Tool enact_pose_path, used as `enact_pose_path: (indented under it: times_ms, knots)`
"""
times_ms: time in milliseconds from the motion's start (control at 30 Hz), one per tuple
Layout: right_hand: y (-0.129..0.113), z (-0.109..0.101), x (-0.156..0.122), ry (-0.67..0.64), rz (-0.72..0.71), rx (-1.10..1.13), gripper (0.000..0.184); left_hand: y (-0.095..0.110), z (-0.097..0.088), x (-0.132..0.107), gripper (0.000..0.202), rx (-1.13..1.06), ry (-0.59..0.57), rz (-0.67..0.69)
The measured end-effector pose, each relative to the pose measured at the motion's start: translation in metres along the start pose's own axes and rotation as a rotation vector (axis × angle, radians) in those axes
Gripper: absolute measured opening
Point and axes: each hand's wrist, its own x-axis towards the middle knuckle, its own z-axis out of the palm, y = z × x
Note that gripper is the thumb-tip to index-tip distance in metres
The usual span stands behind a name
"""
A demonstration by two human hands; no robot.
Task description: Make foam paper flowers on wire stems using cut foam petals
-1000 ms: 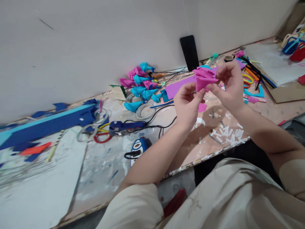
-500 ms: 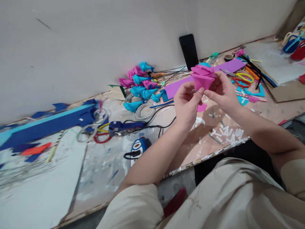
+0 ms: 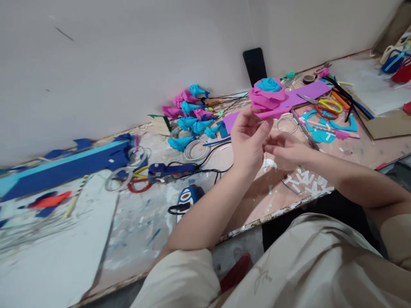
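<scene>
A craft flower [image 3: 265,99] with a blue centre and pink outer petals is held up over the table. My left hand [image 3: 248,139] is closed around its underside, thumb and fingers pinching just below the petals. Just under the flower, my right hand [image 3: 285,146] has its fingertips pressed together beside my left thumb. What those fingers pinch is too small or hidden to make out. Behind the flower lies a purple strip [image 3: 308,93]. Yellow and red scissors [image 3: 330,107] rest to the right, and a tape roll [image 3: 287,124] sits just beyond my right hand.
Blue and pink flowers [image 3: 192,122] on dark stems are heaped at the back. A black phone [image 3: 255,66] leans on the wall. A blue glue gun [image 3: 171,170] and glue bottle [image 3: 189,197] are on the left. White scraps [image 3: 310,182] are scattered near the front edge.
The flower has tipped so that its blue centre now shows. My right hand has moved from the petals down below the flower. My left hand keeps its hold.
</scene>
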Motion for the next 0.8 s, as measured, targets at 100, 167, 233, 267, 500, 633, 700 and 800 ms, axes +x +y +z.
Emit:
enact_pose_path:
  times_ms: [100,167,233,267,500,633,700,800]
  knots:
    - [-0.002,0.001,-0.003,-0.046,0.003,-0.068,0.031,0.001,-0.003,0.003,0.047,0.017,-0.026,-0.015]
    - [-0.008,0.001,-0.004,-0.09,-0.022,-0.017,0.031,0.004,-0.004,0.005,0.049,0.032,-0.03,-0.01]
    - [-0.016,0.001,-0.004,-0.183,-0.042,0.076,0.031,0.009,-0.006,0.004,0.052,0.052,-0.038,-0.003]
    - [-0.021,0.002,-0.004,-0.236,-0.052,0.12,0.032,0.013,-0.006,0.003,0.055,0.069,-0.047,-0.01]
    - [-0.043,0.001,-0.006,-0.11,-0.149,0.041,0.038,0.032,-0.012,0.005,0.061,0.203,-0.149,-0.045]
    - [-0.052,-0.017,-0.005,0.035,-0.206,-0.437,0.033,0.028,-0.014,0.018,0.065,0.064,-0.263,-0.084]
    - [-0.055,-0.031,-0.004,0.07,-0.196,-0.669,0.03,0.023,-0.018,0.023,0.061,0.007,-0.297,-0.188]
    - [-0.054,-0.052,-0.001,0.06,-0.17,-0.913,0.029,0.018,-0.028,0.026,0.053,-0.018,-0.334,-0.378]
